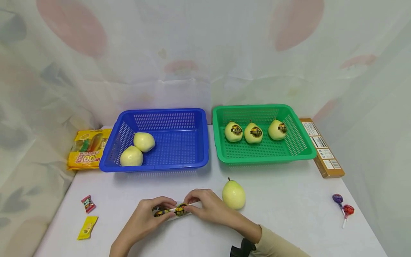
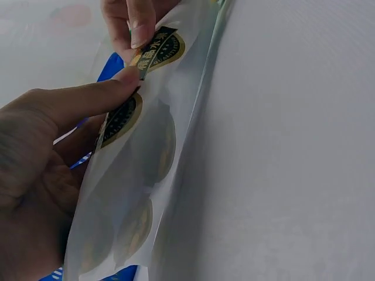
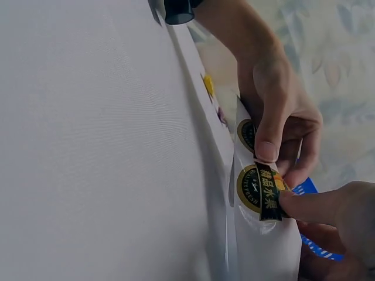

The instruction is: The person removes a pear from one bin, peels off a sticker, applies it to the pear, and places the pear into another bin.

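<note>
We hold the sticker strip [image 1: 171, 211] low over the worktop [image 1: 289, 214] at six o'clock: our left hand [image 1: 144, 217] grips it, our right hand [image 1: 208, 207] pinches one sticker [image 3: 266, 190]. A bare pear [image 1: 233, 194] lies just right.

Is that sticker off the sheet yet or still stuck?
Partly off: sticker edge lifted by right hand, rest still on sheet.

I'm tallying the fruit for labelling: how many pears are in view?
6. Two plain pears lie in the blue basket, three stickered ones in the green basket, and one on the table beside the right hand. None seems hidden.
</note>
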`<state>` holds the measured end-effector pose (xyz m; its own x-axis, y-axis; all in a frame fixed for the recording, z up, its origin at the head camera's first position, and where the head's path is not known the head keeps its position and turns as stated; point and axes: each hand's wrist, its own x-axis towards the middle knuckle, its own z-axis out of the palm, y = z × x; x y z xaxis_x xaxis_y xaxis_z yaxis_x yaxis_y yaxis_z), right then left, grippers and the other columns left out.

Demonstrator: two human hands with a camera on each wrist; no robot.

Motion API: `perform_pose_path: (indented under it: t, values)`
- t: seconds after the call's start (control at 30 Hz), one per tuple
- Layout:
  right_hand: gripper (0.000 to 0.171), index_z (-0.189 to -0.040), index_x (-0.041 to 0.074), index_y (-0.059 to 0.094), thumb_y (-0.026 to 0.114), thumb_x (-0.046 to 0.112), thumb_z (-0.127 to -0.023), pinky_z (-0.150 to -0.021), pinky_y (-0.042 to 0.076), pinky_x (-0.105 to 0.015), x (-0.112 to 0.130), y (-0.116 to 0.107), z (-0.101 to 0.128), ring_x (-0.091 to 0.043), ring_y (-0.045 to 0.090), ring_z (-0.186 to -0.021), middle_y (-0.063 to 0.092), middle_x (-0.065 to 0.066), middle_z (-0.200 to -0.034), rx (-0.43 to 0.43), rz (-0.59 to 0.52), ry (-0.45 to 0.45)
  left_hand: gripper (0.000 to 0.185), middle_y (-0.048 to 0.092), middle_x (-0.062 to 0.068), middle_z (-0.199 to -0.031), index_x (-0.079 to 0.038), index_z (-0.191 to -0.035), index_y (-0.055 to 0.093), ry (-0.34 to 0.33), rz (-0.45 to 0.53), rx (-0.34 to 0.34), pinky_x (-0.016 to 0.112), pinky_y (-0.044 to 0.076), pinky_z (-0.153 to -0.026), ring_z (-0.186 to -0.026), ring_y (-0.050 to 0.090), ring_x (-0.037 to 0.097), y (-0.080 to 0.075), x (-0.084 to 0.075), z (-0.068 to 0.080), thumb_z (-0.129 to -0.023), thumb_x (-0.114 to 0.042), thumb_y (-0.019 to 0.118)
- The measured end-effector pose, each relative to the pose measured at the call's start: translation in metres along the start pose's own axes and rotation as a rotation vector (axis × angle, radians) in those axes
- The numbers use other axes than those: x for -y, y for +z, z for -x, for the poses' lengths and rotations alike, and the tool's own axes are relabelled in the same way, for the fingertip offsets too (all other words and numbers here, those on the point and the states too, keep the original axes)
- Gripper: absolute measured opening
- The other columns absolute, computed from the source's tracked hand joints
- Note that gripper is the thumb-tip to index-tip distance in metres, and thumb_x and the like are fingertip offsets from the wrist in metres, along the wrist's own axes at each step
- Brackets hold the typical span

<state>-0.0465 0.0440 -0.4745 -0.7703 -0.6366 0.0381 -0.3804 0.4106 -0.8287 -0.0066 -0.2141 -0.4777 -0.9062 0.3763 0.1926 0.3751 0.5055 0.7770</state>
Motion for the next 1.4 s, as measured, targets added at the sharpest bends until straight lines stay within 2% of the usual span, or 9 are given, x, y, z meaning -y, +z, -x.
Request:
perform_pose_path:
  t: [0.17,0.37,0.53,0.67,0.83,0.97,1.1,1.27,1.4]
  values:
    - [0.005,-0.106,0.012,0.078,0.078,0.013,-0.101,-0.097,0.064,-0.021,-0.001,0.0,0.001,-0.001,0.072,-0.101,0.081,-0.001,-0.106,-0.048,-0.057,-0.043,0.019,0.084,-0.006,-0.103,-0.021,-0.113,0.08,-0.094,0.102,0.063,0.024,0.069,-0.084,-0.093,0.077,0.0,-0.002,0.002,-0.001,-0.095,-0.022,0.086]
    - [0.004,-0.106,0.014,0.078,0.075,0.016,-0.103,-0.101,0.063,-0.024,-0.002,0.002,0.004,-0.006,0.073,-0.107,0.079,0.0,-0.109,-0.143,-0.096,-0.12,0.02,0.085,0.0,-0.105,-0.018,-0.115,0.081,-0.214,0.209,0.114,0.024,0.069,-0.077,-0.09,0.08,0.006,-0.006,0.006,-0.001,-0.098,-0.029,0.082]
    - [0.006,-0.107,0.015,0.077,0.072,0.017,-0.106,-0.102,0.064,-0.03,-0.002,0.003,0.01,-0.01,0.073,-0.109,0.079,-0.001,-0.109,-0.213,-0.163,-0.184,0.021,0.085,0.003,-0.107,-0.016,-0.117,0.081,-0.231,0.208,0.111,0.023,0.069,-0.076,-0.089,0.079,0.005,-0.009,0.01,-0.001,-0.099,-0.027,0.081]
    - [0.011,-0.113,0.012,0.075,0.067,0.017,-0.109,-0.107,0.063,-0.031,0.003,-0.006,0.02,-0.008,0.072,-0.111,0.078,-0.007,-0.112,-0.207,-0.297,-0.145,0.021,0.084,0.005,-0.113,-0.016,-0.116,0.082,-0.216,0.203,0.111,0.023,0.069,-0.081,-0.097,0.079,0.005,-0.009,0.014,0.0,-0.097,-0.024,0.083]
    - [0.015,-0.119,0.008,0.073,0.068,0.017,-0.109,-0.104,0.064,-0.029,0.007,-0.035,0.043,-0.005,0.07,-0.108,0.077,-0.014,-0.116,-0.154,-0.382,-0.053,0.019,0.083,0.001,-0.118,-0.019,-0.115,0.081,-0.148,0.143,0.149,0.024,0.069,-0.089,-0.105,0.078,0.005,-0.009,0.016,-0.001,-0.097,-0.023,0.083]
    - [0.015,-0.12,0.01,0.074,0.071,0.017,-0.107,-0.093,0.067,-0.027,-0.001,-0.062,0.066,-0.005,0.071,-0.1,0.078,-0.011,-0.113,-0.16,-0.294,-0.02,0.018,0.083,-0.001,-0.113,-0.018,-0.115,0.081,-0.091,0.098,0.202,0.026,0.068,-0.087,-0.098,0.076,0.001,-0.008,0.01,-0.006,-0.098,-0.022,0.082]
    - [0.012,-0.117,0.012,0.075,0.073,0.015,-0.105,-0.085,0.067,-0.025,-0.016,-0.089,0.087,-0.005,0.071,-0.091,0.079,-0.006,-0.107,-0.187,-0.184,0.016,0.016,0.084,-0.001,-0.109,-0.016,-0.115,0.081,-0.017,0.065,0.212,0.028,0.069,-0.085,-0.097,0.076,0.002,-0.002,-0.003,-0.02,-0.099,-0.02,0.081]
    - [0.011,-0.115,0.012,0.074,0.074,0.015,-0.105,-0.083,0.065,-0.024,-0.031,-0.109,0.1,-0.009,0.072,-0.087,0.08,-0.004,-0.107,-0.18,-0.13,0.066,0.021,0.083,0.003,-0.114,-0.011,-0.119,0.079,0.144,0.09,0.229,0.037,0.07,-0.093,-0.105,0.08,0.018,0.021,-0.024,-0.047,-0.098,-0.014,0.081]
    - [0.013,-0.117,0.01,0.074,0.072,0.018,-0.106,-0.085,0.065,-0.024,-0.038,-0.112,0.1,-0.01,0.073,-0.088,0.079,-0.005,-0.106,-0.13,-0.136,0.099,0.036,0.078,0.005,-0.133,-0.009,-0.133,0.074,0.243,0.099,0.287,0.037,0.068,-0.1,-0.123,0.075,0.022,0.047,-0.041,-0.07,-0.098,-0.012,0.081]
